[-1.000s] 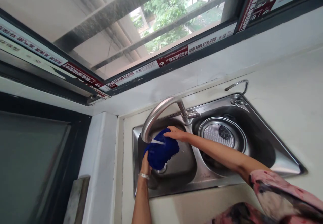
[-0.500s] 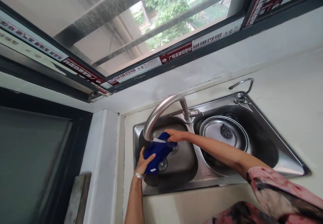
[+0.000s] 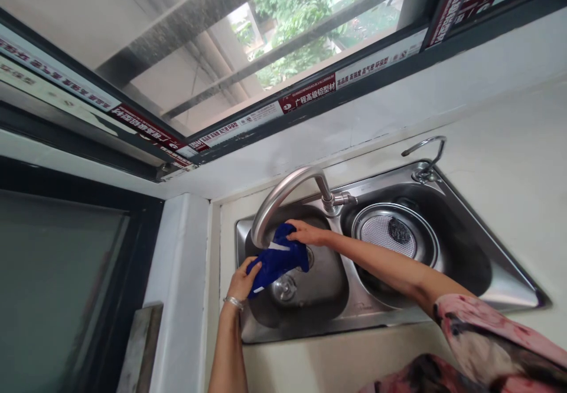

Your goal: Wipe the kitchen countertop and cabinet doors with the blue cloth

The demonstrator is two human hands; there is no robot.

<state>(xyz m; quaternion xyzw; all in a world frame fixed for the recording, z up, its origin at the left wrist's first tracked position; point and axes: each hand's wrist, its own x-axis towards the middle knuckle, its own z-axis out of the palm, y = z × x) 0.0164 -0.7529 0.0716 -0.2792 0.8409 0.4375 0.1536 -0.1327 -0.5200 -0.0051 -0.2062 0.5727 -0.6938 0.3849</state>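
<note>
The blue cloth (image 3: 272, 264) hangs over the sink's (image 3: 509, 291) nine-o'clock basin (image 3: 328, 283), left hand (image 3: 240, 281) pinching its eight-o'clock end, right hand (image 3: 308, 234) gripping two o'clock, tap (image 3: 274, 198) running, rinse looking underway but unfinished!

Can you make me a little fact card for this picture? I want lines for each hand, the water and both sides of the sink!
Left hand: holds one end of a dark blue, floppy cloth
Right hand: holds the cloth's other end
Water: a whitish stream from the curved, silver metal tap onto the cloth
Left side: rounded grey metal basin, under the cloth
Right side: rounded grey metal basin with a round, silver metal bowl; a dark, rounded pad lies inside the bowl
</note>
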